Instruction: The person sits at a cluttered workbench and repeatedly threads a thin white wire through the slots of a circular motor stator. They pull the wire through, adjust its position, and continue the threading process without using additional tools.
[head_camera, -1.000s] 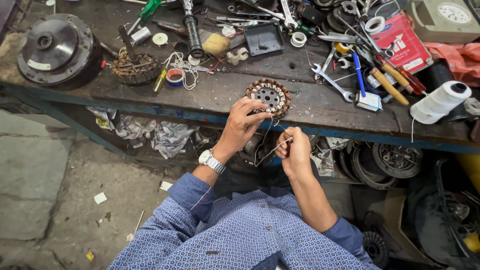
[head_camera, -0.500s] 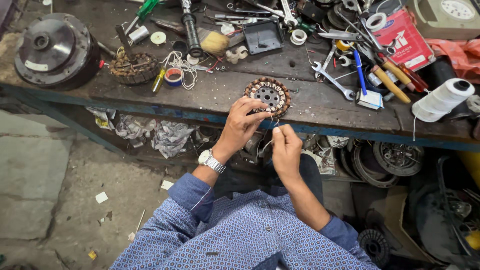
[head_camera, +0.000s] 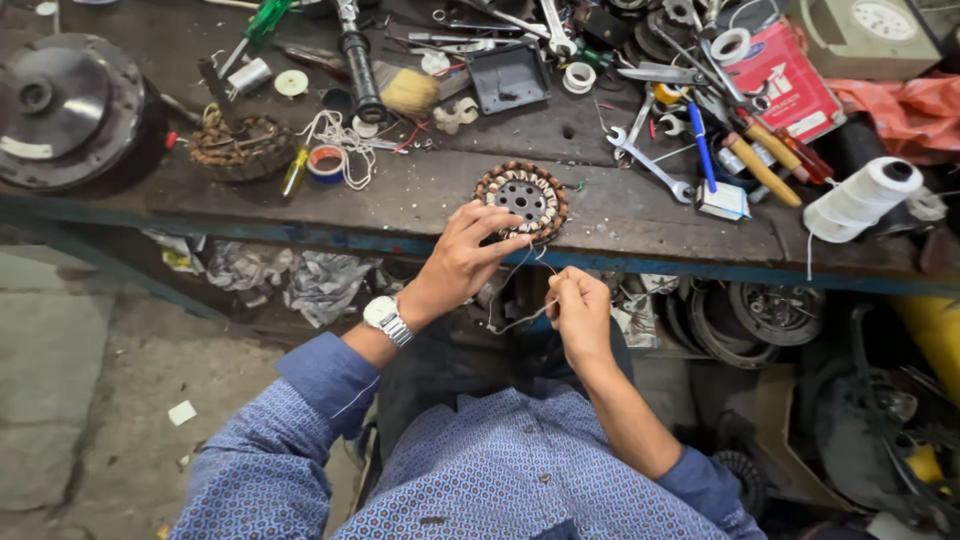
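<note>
The left hand (head_camera: 468, 258) reaches forward to the near edge of the bench (head_camera: 420, 200) and closes its fingers (head_camera: 498, 235) on the rim of a round stator (head_camera: 521, 201), a dark perforated disc ringed with copper-coloured coils; the stator lies flat on the bench just inside the front edge, roughly in the middle of the view. The right hand (head_camera: 578, 312) sits nearer the body and below the bench edge, its fingers together and pinched on a thin pale thread (head_camera: 520, 322); the thread runs in a loose loop from that hand up toward the stator and the left hand. A metal wristwatch (head_camera: 386, 318) shows on the left wrist above a blue patterned sleeve (head_camera: 300, 440).

To the right on the bench stands a spool of white twine (head_camera: 862, 198), tilted, with a red box (head_camera: 782, 82) behind it; between these and the stator lie a spanner (head_camera: 650, 165), a blue-handled tool (head_camera: 702, 148) and a yellow-handled screwdriver (head_camera: 762, 170). To the left lie a roll of tape (head_camera: 326, 163) beside a tangle of white cord (head_camera: 340, 135), a second wound coil ring (head_camera: 240, 148), and, at the far left, a large dark round motor housing (head_camera: 62, 108); a paintbrush (head_camera: 408, 92) and a black tray (head_camera: 510, 76) lie farther back.
</note>
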